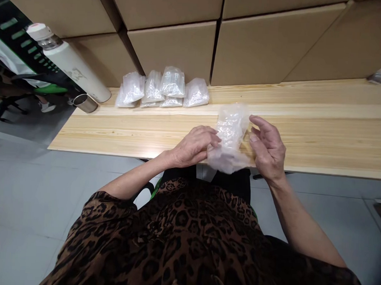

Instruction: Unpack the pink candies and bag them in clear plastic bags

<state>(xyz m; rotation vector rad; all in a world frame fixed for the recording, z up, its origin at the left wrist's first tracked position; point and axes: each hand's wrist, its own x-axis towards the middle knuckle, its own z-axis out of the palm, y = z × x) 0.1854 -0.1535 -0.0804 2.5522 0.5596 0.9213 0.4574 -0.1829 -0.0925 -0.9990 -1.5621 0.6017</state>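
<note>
A clear plastic bag [232, 127] lies at the front part of the wooden table, its blurred lower end [229, 159] hanging out over the table edge. Shiny contents show through the film, but I cannot make out what they are. My left hand [195, 146] is closed on the bag's left side, fingertips on top and thumb lower down. On the other side, my right hand [268, 148] is open beside the bag, with thumb and forefinger apart and nothing visible between them.
Several filled plastic bags [172, 83] stand in a row at the table's back, against stacked cardboard boxes [172, 50]. To the left are a white bottle [77, 68] and a metal cup [85, 103]. A small blurred packet [378, 78] lies far right on the wooden table [130, 133].
</note>
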